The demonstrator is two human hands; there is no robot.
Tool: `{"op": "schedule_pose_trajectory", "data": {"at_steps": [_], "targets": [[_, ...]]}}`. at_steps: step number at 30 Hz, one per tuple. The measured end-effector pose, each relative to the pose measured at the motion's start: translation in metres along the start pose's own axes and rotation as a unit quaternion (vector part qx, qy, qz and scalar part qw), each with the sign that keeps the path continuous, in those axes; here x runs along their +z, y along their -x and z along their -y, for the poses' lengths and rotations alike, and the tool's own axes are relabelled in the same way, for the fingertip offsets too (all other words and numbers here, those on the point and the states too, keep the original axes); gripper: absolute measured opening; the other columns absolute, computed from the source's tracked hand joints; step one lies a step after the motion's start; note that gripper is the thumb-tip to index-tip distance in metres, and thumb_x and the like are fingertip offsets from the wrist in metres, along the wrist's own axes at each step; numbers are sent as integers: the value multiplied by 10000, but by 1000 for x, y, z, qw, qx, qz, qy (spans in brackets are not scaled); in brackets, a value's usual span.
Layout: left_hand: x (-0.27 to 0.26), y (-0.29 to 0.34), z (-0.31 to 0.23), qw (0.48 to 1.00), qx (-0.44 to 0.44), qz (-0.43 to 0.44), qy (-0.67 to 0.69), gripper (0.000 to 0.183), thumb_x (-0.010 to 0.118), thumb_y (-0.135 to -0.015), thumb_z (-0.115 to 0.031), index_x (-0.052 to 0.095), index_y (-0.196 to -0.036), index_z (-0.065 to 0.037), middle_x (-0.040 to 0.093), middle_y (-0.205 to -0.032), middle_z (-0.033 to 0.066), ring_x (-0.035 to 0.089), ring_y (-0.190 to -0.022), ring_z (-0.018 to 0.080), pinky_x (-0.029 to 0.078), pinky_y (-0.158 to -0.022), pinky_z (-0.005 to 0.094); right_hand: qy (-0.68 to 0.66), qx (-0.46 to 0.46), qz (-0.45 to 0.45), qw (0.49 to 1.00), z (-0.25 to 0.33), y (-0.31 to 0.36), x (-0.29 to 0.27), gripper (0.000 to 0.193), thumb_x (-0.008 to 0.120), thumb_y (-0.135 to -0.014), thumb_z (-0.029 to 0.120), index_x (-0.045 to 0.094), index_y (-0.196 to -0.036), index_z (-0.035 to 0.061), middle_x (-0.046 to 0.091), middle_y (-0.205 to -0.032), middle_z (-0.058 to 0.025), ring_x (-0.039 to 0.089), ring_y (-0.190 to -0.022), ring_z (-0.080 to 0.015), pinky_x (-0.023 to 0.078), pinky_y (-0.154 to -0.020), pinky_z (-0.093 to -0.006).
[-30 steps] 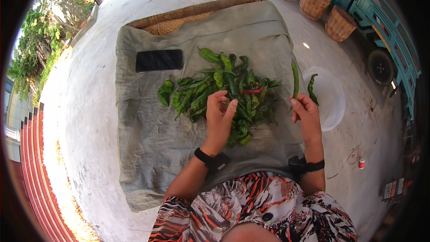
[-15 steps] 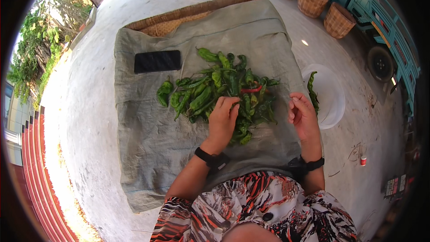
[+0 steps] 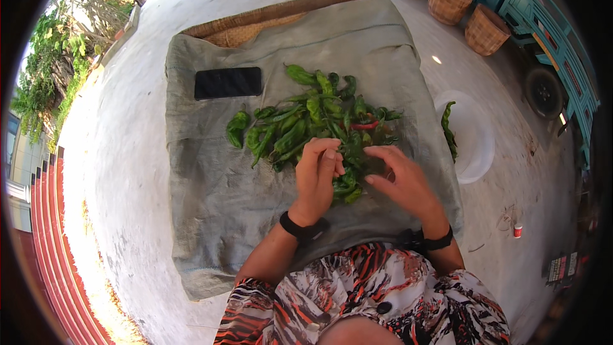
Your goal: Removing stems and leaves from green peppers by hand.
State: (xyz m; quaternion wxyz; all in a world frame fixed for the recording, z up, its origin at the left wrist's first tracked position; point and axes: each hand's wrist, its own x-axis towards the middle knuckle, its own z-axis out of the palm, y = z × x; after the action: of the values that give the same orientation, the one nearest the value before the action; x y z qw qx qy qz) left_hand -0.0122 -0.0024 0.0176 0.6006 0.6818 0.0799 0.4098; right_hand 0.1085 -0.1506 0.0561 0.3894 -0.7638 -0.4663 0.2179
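Observation:
A pile of green peppers (image 3: 290, 135), with a red pepper (image 3: 365, 126) among them, lies on a grey-green woven sheet (image 3: 217, 217). At the pile's near side is my left hand (image 3: 316, 179), its fingers curled and pressed together; whatever they may hold is hidden. Just right of it, my right hand (image 3: 405, 184) reaches over the near right part of the pile, thumb and fingers apart, with nothing visible between them. One long green pepper (image 3: 449, 131) shows at the left side of a white basin (image 3: 480, 144), right of the sheet.
A dark phone (image 3: 228, 83) lies on the sheet left of the pile. Under the sheet shows a woven tray's rim (image 3: 281, 9). Wicker baskets (image 3: 486, 29) and a teal truck (image 3: 555, 38) stand far right. A red and white cup (image 3: 518, 230) sits on the ground.
My right hand has moved left from the sheet's right edge to the pile, and its fingers have spread. My left hand stays at nearly the same spot, fingers curled.

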Motion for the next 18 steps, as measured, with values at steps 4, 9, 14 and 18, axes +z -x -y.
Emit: {"op": "schedule_pose_trajectory", "data": {"at_steps": [4, 9, 14, 18], "targets": [[-2, -5, -2, 972, -137, -11, 191, 164, 394, -992, -123, 489, -1102, -47, 544, -899, 61, 512, -621, 116, 415, -549, 234, 30, -124, -75, 989, -19, -1, 12, 388, 627, -862, 157, 521, -1228, 86, 581, -1102, -105, 599, -756, -195, 488, -681, -309], [-4, -8, 6, 968, -155, -12, 196, 183, 414, -993, -172, 485, -1126, -68, 581, -853, 46, 516, -625, 100, 418, -553, 237, -207, 70, -62, 974, -11, 4, 13, 352, 589, -910, 186, 519, -1226, 47, 608, -943, -77, 589, -665, -135, 468, -590, -264], [-14, -18, 8, 984, -117, -97, 94, 173, 455, -982, -172, 498, -1121, -77, 587, -852, 33, 515, -635, 84, 421, -570, 236, -381, 145, -169, 897, -30, 4, -7, 379, 556, -942, 244, 515, -1234, 6, 595, -808, -38, 519, -580, -86, 427, -532, -221], [-40, -32, 4, 980, -80, -179, 22, 152, 448, -967, -80, 494, -1111, -67, 555, -929, 29, 504, -736, 73, 413, -651, 212, -610, 69, -258, 746, -66, 4, -36, 398, 504, -962, 305, 508, -1246, 26, 580, -841, 2, 451, -573, -72, 400, -506, -208]]}}
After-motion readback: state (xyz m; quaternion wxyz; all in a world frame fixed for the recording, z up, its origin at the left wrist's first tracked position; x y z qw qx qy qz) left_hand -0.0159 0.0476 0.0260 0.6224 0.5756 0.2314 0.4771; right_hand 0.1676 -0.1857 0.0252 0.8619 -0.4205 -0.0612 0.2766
